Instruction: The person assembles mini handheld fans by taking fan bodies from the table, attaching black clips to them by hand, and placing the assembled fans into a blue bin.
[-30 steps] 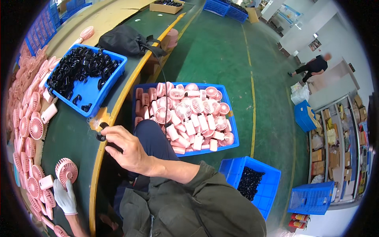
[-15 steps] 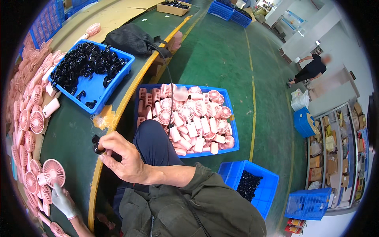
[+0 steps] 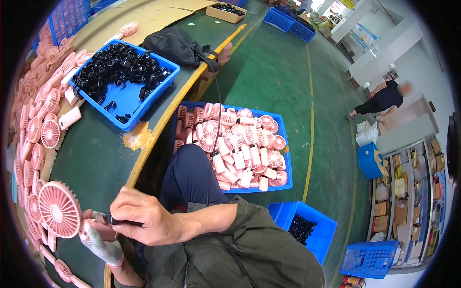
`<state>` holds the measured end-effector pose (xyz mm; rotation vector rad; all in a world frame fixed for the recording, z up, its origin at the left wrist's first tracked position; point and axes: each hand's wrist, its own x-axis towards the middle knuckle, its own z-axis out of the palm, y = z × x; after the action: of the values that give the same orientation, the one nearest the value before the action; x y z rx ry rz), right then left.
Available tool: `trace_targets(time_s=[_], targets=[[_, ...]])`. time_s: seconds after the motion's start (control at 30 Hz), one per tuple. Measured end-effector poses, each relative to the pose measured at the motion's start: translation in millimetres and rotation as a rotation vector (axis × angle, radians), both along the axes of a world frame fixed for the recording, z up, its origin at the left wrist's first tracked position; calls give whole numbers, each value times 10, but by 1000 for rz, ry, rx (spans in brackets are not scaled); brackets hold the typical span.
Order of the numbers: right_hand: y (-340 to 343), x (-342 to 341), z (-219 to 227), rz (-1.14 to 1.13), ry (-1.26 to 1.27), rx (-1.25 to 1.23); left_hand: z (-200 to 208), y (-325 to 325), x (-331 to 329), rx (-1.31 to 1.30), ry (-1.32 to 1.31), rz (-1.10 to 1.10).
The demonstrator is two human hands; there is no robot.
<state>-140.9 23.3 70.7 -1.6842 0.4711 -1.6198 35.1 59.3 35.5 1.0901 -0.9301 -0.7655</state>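
Observation:
My left hand [image 3: 104,246], in a pale glove, is closed around the handle of a pink handheld fan [image 3: 59,210], its round grille to the left. Against the handle's other end is my right hand [image 3: 151,218], bare and closed on a small black plastic part [image 3: 114,220], mostly hidden by the fingers. Whether the part is seated on the handle cannot be made out. More pink fans [image 3: 36,129] lie heaped along the left of the bench. On the bench ahead, a blue tray [image 3: 149,111] holds many loose black parts [image 3: 113,65].
Beside my knee stands a blue crate [image 3: 289,168] filled with pink fans. A blue bin [image 3: 326,230] with black parts is at the right. A black bag [image 3: 173,45] lies on the bench; a thin cable [image 3: 218,96] hangs from it. A person [image 3: 389,96] stands far right near shelves [image 3: 398,192].
My left hand has lifted a fan from the heap and brought it right. My right hand has moved down and left with the black part to meet its handle. The view has shifted slightly.

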Motion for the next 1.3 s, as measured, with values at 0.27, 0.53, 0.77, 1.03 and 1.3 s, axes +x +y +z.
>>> trace_targets(time_s=[0.27,0.53,0.77,1.03,1.3], targets=[[158,38,-107,418,-243,420,-122,131,-264,8,-20,-67],[68,-34,-221,464,-231,687,-229,113,-222,54,-333,-71],[-41,-156,-439,346,-132,677,-53,10,-322,158,-279,-79],[-67,-174,-717,105,108,450,-40,-237,-499,391,-138,-417],[-198,-199,-716,334,-514,1211,-115,-559,-739,736,466,-752]])
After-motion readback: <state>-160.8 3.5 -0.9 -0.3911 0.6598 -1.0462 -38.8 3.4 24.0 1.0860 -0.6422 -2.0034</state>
